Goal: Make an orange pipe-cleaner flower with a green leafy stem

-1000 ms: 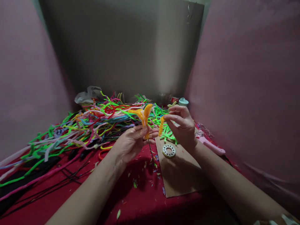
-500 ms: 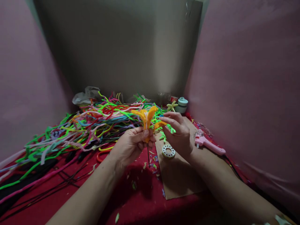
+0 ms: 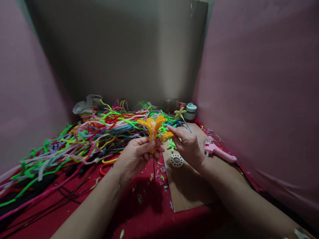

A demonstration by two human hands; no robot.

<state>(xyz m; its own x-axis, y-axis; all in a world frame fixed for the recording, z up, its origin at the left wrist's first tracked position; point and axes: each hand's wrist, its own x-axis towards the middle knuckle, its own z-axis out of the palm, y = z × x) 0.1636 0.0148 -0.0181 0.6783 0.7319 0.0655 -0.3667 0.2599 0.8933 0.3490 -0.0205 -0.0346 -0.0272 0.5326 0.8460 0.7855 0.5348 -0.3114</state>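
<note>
Our left hand (image 3: 136, 154) pinches the orange pipe-cleaner flower (image 3: 155, 126) near its base while our right hand (image 3: 188, 144) pinches an orange petal (image 3: 166, 135) beside it.

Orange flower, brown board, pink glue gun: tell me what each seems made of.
Flower: probably pipe cleaner; its petals look fuzzy and matte. Board: likely cardboard, flat and plain brown, without shine. Glue gun: seemingly molded plastic, smooth and evenly pink.
</note>
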